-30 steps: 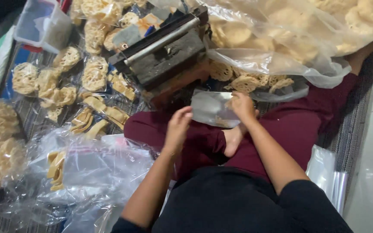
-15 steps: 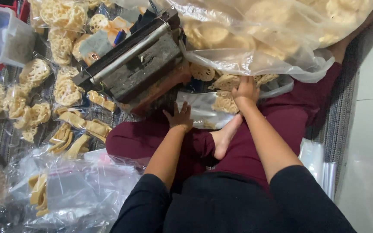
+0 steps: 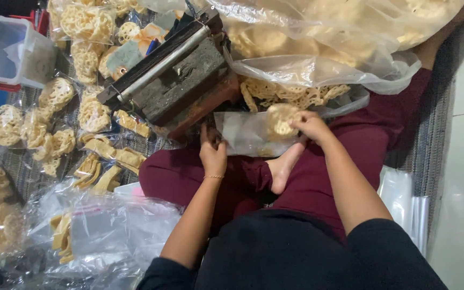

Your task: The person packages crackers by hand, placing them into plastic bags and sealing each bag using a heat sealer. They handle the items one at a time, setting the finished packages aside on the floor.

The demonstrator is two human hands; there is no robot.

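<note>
Your right hand (image 3: 311,127) pinches one lacy round cracker (image 3: 280,119) at the mouth of a small clear bag (image 3: 245,134), which lies in your lap just in front of the sealer (image 3: 173,75). Your left hand (image 3: 212,152) is closed on the bag's near-left edge, holding it down. That bag looks almost empty, so its filling seems only begun and it is not sealed.

Left of the sealer, many filled packs (image 3: 55,115) of round crackers and stick crackers (image 3: 108,156) already lie on the mat, so a good share looks done.

Right of the sealer, the big bulk bag (image 3: 339,48) is full, with loose crackers (image 3: 291,94) spilling at its mouth; plenty left. Spare bags (image 3: 404,198) sit far right of the sealer, unused.
</note>
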